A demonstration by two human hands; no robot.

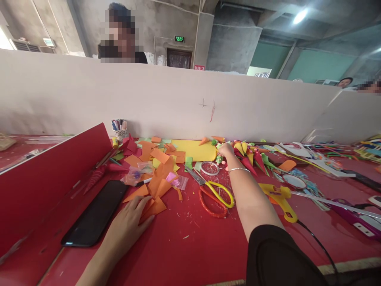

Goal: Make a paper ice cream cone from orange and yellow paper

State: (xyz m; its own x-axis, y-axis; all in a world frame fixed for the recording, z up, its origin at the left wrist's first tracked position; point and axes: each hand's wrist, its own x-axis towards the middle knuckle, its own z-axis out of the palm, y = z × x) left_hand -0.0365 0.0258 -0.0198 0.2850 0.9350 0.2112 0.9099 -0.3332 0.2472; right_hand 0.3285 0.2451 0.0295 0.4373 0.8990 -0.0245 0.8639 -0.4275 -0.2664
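My left hand (131,218) lies with its fingers stretched over the near edge of a heap of orange paper pieces (162,169), thumb apart. A black phone (95,212) lies to its left. My right hand (226,150) reaches far forward to small green and pink balls (219,159) beside paper cones (248,159). Its fingertips are hidden, so I cannot tell what they hold. Between my arms lie scissors (208,190) with one yellow and one red handle, and a round clear dish (210,168). A yellow glue gun (281,198) sits right of my forearm.
A yellow board (193,150) lies at the back against a white partition (166,103). A pen cup (120,129) stands at the back left, near a red divider (56,182). At right are a purple power strip (355,218) and a cord. A person (122,35) is beyond the partition.
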